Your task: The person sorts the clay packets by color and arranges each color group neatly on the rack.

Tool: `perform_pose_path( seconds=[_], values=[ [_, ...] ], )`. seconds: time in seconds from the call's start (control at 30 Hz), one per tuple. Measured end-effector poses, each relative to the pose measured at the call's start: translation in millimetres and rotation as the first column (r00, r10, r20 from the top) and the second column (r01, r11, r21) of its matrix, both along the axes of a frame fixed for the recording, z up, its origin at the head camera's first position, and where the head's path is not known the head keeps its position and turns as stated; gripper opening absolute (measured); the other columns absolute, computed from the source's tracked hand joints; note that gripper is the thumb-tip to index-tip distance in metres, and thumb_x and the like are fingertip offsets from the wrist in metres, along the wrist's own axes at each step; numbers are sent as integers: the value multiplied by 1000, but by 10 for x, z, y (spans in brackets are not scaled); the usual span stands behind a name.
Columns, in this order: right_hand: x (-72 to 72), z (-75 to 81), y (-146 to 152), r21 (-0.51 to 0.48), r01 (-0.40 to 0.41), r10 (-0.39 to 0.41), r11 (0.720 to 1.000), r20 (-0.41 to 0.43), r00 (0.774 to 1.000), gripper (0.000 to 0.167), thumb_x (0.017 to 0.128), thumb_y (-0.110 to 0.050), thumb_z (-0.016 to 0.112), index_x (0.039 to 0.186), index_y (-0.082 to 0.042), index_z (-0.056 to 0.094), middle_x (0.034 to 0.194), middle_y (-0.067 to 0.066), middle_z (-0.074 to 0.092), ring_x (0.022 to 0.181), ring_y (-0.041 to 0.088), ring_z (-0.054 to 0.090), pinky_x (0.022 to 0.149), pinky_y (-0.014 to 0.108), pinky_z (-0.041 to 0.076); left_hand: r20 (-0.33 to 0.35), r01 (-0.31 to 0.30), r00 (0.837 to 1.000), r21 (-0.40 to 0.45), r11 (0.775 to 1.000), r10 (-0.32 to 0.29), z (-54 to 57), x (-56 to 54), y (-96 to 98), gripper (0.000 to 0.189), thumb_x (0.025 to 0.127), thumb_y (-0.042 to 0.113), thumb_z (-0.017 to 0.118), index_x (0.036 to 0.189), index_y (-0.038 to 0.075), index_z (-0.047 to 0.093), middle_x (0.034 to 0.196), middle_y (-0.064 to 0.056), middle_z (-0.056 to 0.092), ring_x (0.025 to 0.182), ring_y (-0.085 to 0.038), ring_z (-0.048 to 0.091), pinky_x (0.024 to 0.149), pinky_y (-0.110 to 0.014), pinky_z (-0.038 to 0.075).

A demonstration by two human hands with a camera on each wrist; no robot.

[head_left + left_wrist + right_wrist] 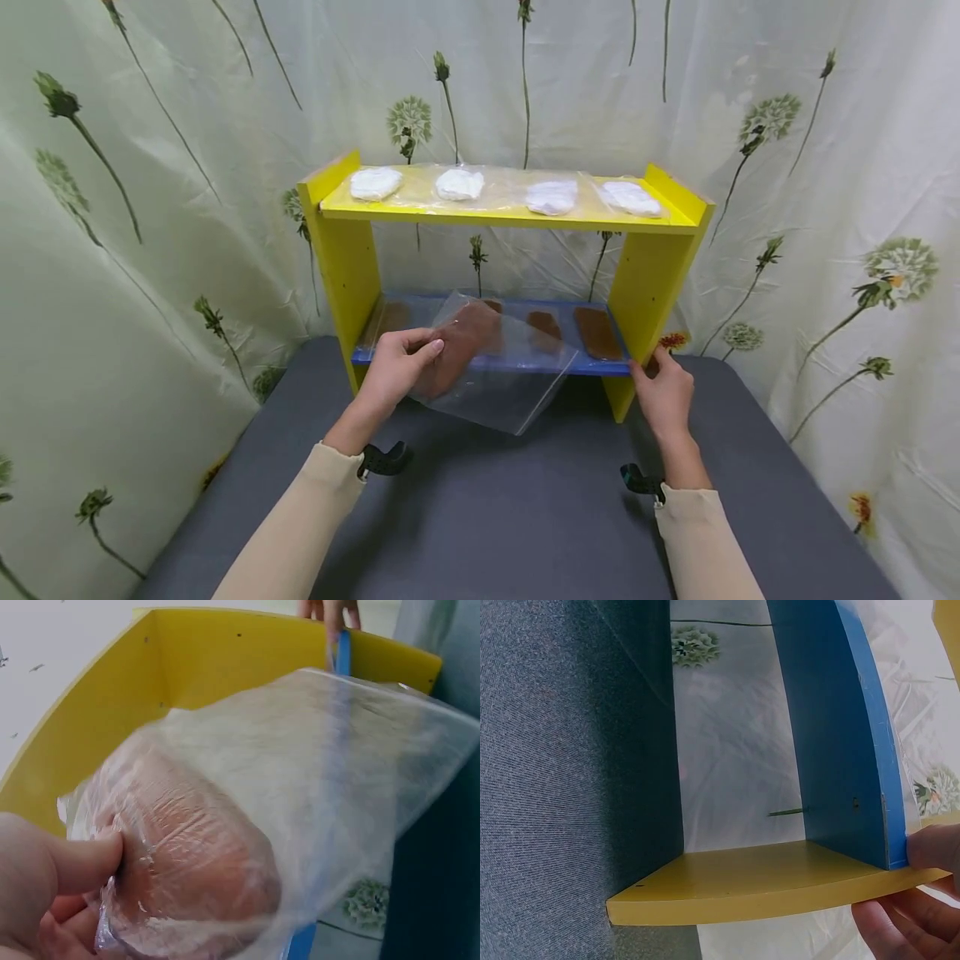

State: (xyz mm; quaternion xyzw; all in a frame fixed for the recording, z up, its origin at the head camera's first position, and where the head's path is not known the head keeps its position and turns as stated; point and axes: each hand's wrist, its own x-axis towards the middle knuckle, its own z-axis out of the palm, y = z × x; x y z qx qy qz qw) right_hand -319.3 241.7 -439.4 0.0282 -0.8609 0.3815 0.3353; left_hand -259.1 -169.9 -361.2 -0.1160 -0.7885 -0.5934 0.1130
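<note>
My left hand pinches a clear plastic bag with a flat reddish-brown piece inside; the piece's kind is not clear. In the left wrist view, the thumb presses the wrapped piece near one end, while the bag's loose part spreads away from it. The bag hangs before the blue lower shelf of a yellow shelf unit. On the unit's right side panel, my right hand grips the front edge beside the blue shelf. The right wrist view shows thumb and fingers on either side of the yellow panel.
Brown flat pieces in clear plastic lie along the lower shelf, some partly behind the held bag. Several white bagged pieces lie on the yellow top shelf. The unit stands on a dark grey table before a flower-print curtain.
</note>
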Motion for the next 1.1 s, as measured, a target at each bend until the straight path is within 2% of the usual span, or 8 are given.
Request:
perform_pose_path(
  seconds=[0.23, 0.43, 0.6, 0.7, 0.83, 0.93, 1.03, 1.1],
  values=[
    [-25, -13, -53, -2, -11, 11, 1000, -1, 1000, 28, 93, -17, 75, 117, -3, 68, 94, 20, 72, 85, 36, 67, 72, 52, 53, 7, -144, 989, 73, 987, 144, 86, -231, -34, 24, 99, 18, 66, 112, -1, 75, 97, -13, 73, 80, -18, 63, 65, -24, 53],
    [10, -26, -33, 8, -6, 6, 1000, 27, 1000, 29, 93, -18, 75, 116, -3, 68, 95, 19, 72, 86, 37, 67, 72, 51, 53, 41, -248, 969, 107, 963, 245, 49, -405, -93, 25, 99, 19, 67, 89, -3, 72, 73, -8, 61, 61, -18, 48, 50, -27, 38],
    [95, 15, 100, 53, 2, -5, 999, 58, 998, 30, 92, -16, 75, 116, 0, 67, 97, 23, 72, 88, 41, 67, 73, 55, 54, 66, -297, 955, 145, 944, 290, -39, -531, -15, 22, 97, 17, 68, 86, -2, 72, 76, -6, 64, 65, -16, 54, 54, -25, 45],
    [98, 31, 118, 76, -12, 8, 997, 61, 998, 31, 93, -16, 75, 118, 2, 66, 99, 24, 72, 88, 41, 67, 72, 55, 54, 89, -330, 943, 119, 936, 321, -36, -552, 4, 25, 98, 17, 67, 86, -5, 66, 76, -10, 56, 66, -21, 50, 58, -29, 43],
    [72, 44, 93, 84, -20, 14, 996, 64, 998, 33, 93, -17, 74, 119, 1, 65, 100, 24, 72, 89, 41, 68, 73, 55, 54, 136, -332, 936, 25, 943, 326, -26, -577, -14, 40, 100, 22, 64, 127, -7, 62, 118, -20, 63, 102, -32, 61, 82, -40, 54],
    [47, 50, 83, 81, -16, 10, 997, 65, 998, 33, 93, -17, 75, 119, 0, 65, 101, 23, 72, 88, 41, 68, 72, 55, 55, 151, -306, 939, -47, 951, 310, -39, -611, -25, 64, 99, 24, 64, 155, 4, 38, 155, -18, 41, 137, -34, 45, 102, -49, 48],
    [21, 55, 71, 82, -20, 15, 996, 58, 998, 32, 93, -17, 75, 118, 0, 65, 100, 23, 72, 86, 40, 67, 69, 53, 55, 92, -308, 943, -125, 943, 320, -62, -620, -30, 64, 98, 22, 66, 154, 4, 40, 151, -18, 47, 134, -36, 48, 98, -49, 50],
    [8, 60, 58, 81, -21, 17, 996, 52, 998, 31, 93, -17, 76, 117, -1, 66, 99, 23, 72, 84, 39, 67, 68, 52, 54, 10, -325, 943, -198, 925, 333, -87, -602, -28, 60, 97, 18, 66, 151, 2, 45, 141, -20, 57, 111, -41, 61, 83, -49, 55]
  ],
)
